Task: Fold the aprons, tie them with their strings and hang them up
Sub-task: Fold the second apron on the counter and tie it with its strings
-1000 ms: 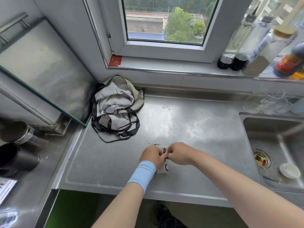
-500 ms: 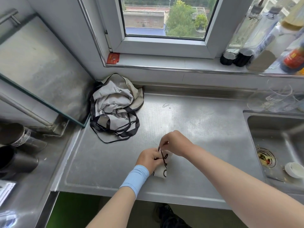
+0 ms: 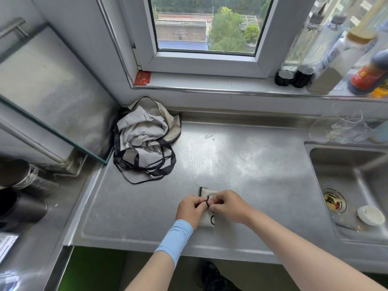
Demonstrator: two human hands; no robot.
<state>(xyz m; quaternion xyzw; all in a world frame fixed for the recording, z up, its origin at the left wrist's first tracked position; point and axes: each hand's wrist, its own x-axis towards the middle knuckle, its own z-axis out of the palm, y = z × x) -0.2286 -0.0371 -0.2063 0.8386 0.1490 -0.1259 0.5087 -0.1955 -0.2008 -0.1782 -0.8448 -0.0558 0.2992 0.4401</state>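
Observation:
A small folded cream apron [image 3: 205,220] lies near the front of the steel counter [image 3: 241,164], bound by its black string [image 3: 207,201]. My left hand [image 3: 190,210], with a blue wristband, and my right hand [image 3: 228,206] meet over the bundle, and each pinches the black string. Most of the bundle is hidden under the hands. A second grey apron [image 3: 144,139] with black straps lies crumpled in the back left corner.
A sink [image 3: 352,185] with a drain strainer and a white lid is at the right. Bottles [image 3: 327,57] stand on the windowsill. Dark cylindrical pots [image 3: 19,206] and a glass pane [image 3: 48,95] are at the left.
My right hand, which was raised and pulling the string upward half a second ago, has come back down beside my left hand over the bundle. The crumpled apron has not moved.

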